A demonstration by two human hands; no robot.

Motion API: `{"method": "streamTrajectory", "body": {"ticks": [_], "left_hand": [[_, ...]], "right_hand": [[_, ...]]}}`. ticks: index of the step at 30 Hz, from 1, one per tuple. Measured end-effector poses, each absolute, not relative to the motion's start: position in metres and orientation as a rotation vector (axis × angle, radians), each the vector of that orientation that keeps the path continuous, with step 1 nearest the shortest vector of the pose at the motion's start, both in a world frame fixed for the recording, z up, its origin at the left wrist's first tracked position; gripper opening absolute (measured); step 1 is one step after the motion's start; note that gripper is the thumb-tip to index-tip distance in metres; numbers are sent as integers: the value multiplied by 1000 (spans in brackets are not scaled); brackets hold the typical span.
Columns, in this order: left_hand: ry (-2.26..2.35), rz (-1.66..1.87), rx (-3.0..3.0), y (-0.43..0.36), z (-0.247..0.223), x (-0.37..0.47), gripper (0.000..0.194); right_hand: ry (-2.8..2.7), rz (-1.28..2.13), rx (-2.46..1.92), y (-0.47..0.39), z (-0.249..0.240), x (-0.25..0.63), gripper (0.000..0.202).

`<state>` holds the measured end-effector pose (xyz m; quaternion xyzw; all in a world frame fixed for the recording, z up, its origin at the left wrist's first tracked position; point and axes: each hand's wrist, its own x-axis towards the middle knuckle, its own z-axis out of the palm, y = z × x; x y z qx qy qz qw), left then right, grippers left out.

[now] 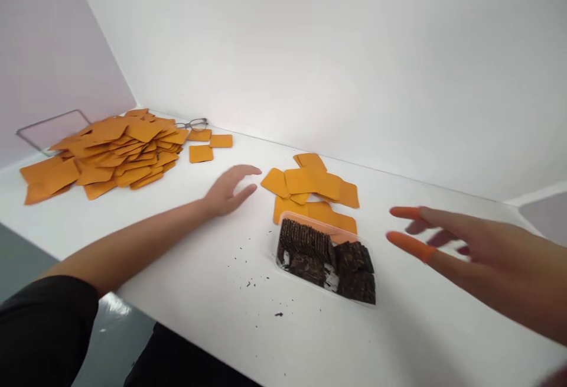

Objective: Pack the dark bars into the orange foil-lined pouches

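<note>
Head view: dark square biscuits (328, 260) fill clear tray (283, 221).

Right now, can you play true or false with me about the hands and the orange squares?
1. The left hand holds a brown cookie. False: it holds nothing and lies open on the white table, beside the small orange squares.
2. The clear tray has dark brown cookies in it. True.
3. The right hand wears orange fingertip covers. True.
4. The big orange pile sits inside the tray. False: it lies far left on the table.
5. Glasses lie behind the big pile. True.
</note>
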<state>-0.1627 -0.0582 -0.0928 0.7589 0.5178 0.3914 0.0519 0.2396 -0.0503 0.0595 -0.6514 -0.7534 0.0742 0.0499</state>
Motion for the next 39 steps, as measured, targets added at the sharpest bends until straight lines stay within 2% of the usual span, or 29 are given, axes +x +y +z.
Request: {"method": "streamTrajectory", "body": {"ticks": [1, 3, 6, 9, 12, 16, 20, 23, 30, 34, 39], "left_hand": [[1539, 1142, 2304, -55, -100, -142, 59], [1546, 1049, 2256, -45, -109, -113, 72], [1660, 906, 2129, -26, -114, -93, 100], [1703, 775, 2060, -11, -114, -84, 124], [1650, 695, 2069, -1, -111, -74, 134], [1535, 648, 2124, 13, -105, -63, 138], [1437, 656, 2186, 25, -103, -57, 130], [1383, 692, 2215, 26, -103, -57, 126], [1185, 841, 2259, 23, -106, -57, 116], [1086, 904, 2270, 25, -107, -57, 124], [1072, 928, 2265, 24, -106, -60, 134]], "right_hand": [[-2210, 309, -2106, -44, 57, 236, 77], [-2015, 210, -2219, -29, 47, 233, 66], [-1832, 231, -2315, -8, 15, 234, 64], [-1815, 380, -2260, 6, -27, 230, 55], [-1866, 419, -2055, 22, -59, 213, 48], [-1972, 589, -1671, 48, -78, 181, 44], [-1879, 749, -1450, 59, -90, 162, 42], [-1799, 859, -1390, 57, -95, 161, 43], [-1704, 825, -1418, 53, -91, 162, 49], [-1770, 1007, -1264, 52, -90, 157, 41], [-1771, 1089, -1078, 44, -89, 155, 42]]}}
